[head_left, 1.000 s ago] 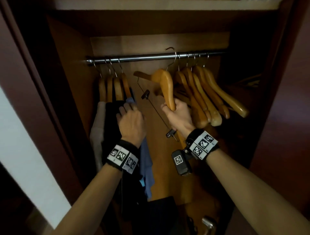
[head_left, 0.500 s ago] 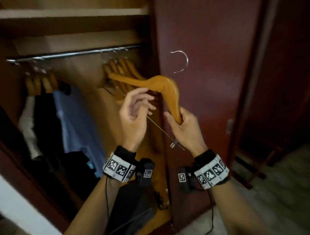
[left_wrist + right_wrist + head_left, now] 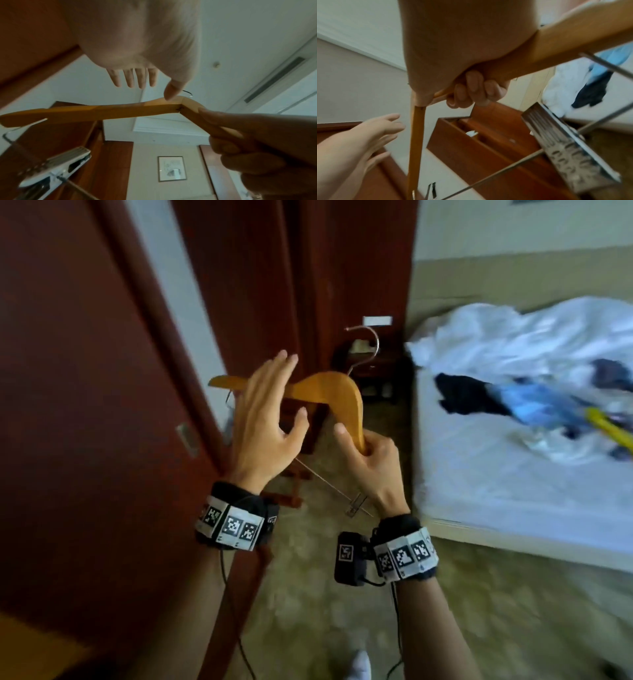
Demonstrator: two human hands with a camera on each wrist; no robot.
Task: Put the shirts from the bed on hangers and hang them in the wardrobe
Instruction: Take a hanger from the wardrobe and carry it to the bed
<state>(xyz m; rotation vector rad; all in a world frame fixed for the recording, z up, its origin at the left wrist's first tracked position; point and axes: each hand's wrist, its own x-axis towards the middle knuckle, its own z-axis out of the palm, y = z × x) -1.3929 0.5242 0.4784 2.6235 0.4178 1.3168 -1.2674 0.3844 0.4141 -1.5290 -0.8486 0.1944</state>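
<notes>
The right hand (image 3: 371,460) grips one arm of the curved wooden hanger with a metal hook (image 3: 329,393); the left hand (image 3: 265,419) hovers beside it, fingers (image 3: 130,78) spread, holding nothing. The crumpled blue and dark shirts (image 3: 513,398) lie near the white bed's (image 3: 513,484) far edge. Best to steady the hanger's free arm with the left hand while carrying it there.

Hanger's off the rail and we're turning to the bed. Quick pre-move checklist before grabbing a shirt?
1. Wooden hanger secure in right hand: ok, fingers curled round one arm's end.
2. Left hand free to pick: ok, fingers spread, holding nothing.
3. Shirts on the bed: ok, dark and blue garments lie there, blurred.
4. Hanger hook unsnagged: ok, in free air.
5. Metal clip closed: cannot tell.
</notes>
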